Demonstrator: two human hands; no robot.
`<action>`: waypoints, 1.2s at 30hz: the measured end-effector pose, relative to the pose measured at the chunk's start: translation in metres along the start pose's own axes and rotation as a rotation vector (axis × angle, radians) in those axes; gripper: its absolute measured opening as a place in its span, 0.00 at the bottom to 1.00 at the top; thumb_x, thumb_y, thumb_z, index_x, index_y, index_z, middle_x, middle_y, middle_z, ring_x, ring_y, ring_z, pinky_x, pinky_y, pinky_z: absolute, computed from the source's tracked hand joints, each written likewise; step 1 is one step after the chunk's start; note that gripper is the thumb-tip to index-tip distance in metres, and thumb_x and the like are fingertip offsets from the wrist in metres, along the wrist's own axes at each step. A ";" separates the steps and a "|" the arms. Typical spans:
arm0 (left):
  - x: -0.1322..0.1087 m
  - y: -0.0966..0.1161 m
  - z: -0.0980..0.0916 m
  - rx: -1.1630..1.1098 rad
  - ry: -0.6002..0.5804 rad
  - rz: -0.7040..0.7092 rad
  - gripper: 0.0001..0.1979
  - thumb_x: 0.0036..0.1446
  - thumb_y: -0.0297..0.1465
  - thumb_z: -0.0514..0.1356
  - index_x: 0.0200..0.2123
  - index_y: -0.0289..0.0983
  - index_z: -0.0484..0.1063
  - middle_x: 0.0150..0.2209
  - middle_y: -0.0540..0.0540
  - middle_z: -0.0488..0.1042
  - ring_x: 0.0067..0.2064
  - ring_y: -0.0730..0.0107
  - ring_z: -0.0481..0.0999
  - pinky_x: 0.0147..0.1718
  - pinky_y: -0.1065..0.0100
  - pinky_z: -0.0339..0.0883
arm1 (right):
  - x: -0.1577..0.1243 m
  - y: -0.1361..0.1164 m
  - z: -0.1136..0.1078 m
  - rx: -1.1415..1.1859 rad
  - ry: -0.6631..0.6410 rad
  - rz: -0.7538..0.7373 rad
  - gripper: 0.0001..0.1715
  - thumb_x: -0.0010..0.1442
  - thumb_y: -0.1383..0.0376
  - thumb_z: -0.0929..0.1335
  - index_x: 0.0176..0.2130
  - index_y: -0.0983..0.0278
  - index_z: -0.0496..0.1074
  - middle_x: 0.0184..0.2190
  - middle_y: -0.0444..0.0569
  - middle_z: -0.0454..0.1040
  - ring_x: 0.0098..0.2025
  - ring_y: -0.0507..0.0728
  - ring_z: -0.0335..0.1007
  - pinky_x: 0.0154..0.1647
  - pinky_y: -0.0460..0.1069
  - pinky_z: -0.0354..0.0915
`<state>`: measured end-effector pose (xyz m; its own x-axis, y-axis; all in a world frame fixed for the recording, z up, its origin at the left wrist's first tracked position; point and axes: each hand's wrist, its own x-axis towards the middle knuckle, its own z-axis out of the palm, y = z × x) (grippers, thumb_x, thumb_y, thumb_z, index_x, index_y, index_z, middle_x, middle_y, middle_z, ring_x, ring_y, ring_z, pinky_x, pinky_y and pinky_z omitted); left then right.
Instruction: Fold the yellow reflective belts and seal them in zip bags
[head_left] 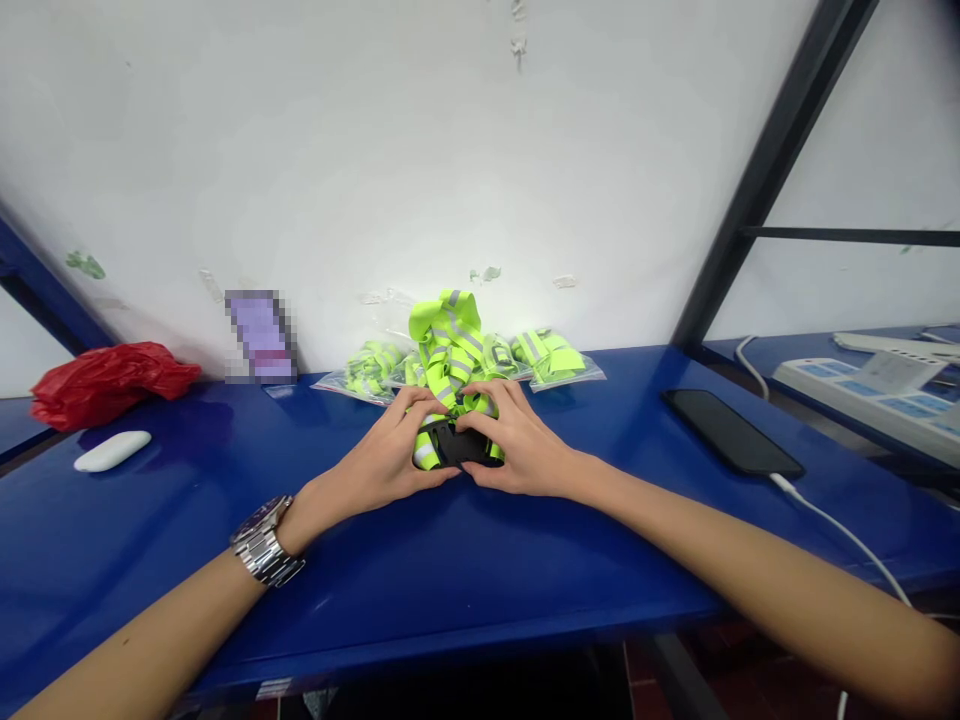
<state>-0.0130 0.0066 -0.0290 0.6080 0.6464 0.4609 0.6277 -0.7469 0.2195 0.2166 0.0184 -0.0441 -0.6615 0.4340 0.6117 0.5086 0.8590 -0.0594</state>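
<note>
Between my two hands is a bundle of neon-yellow reflective strap (427, 450) with grey stripes and a black plastic buckle (457, 445) at its front. My left hand (397, 445) is closed round the left side of the bundle and buckle. On the other side, my right hand (521, 440) grips the right end, fingers over the top and thumb below. Behind the hands stands a loose heap of the same yellow strap (450, 340). Clear plastic bags with folded yellow straps lie on both sides of it, a left bag (371, 368) and a right bag (551, 357).
The blue table (420, 570) meets a white wall. At left are a red plastic bag (112, 380), a white rounded case (112, 451) and a blurred-out upright phone-like object (261, 337). At right lie a black phone (731, 430) with a white cable and a power strip (870, 395).
</note>
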 end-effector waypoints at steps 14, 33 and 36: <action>-0.001 -0.003 0.002 -0.018 0.017 0.019 0.28 0.53 0.42 0.64 0.54 0.39 0.59 0.52 0.39 0.60 0.56 0.53 0.65 0.55 0.50 0.66 | 0.000 0.002 -0.004 0.034 -0.019 -0.001 0.21 0.54 0.62 0.70 0.47 0.65 0.67 0.55 0.61 0.60 0.59 0.67 0.53 0.57 0.62 0.57; -0.002 -0.020 -0.015 0.066 0.162 -0.058 0.27 0.54 0.43 0.64 0.53 0.40 0.60 0.52 0.41 0.64 0.56 0.56 0.66 0.56 0.53 0.63 | -0.004 0.042 -0.030 0.092 -0.024 0.246 0.34 0.46 0.57 0.74 0.50 0.65 0.67 0.49 0.58 0.72 0.50 0.67 0.68 0.48 0.60 0.67; -0.003 -0.025 -0.020 0.051 0.235 -0.157 0.26 0.54 0.44 0.64 0.52 0.40 0.61 0.50 0.42 0.67 0.53 0.56 0.69 0.53 0.54 0.65 | -0.007 0.051 -0.039 0.175 0.060 0.367 0.35 0.49 0.53 0.73 0.52 0.64 0.68 0.51 0.58 0.72 0.49 0.67 0.70 0.45 0.59 0.68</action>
<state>-0.0402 0.0200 -0.0187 0.3756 0.6955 0.6125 0.7325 -0.6277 0.2635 0.2686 0.0481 -0.0205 -0.4177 0.7080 0.5694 0.6001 0.6855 -0.4122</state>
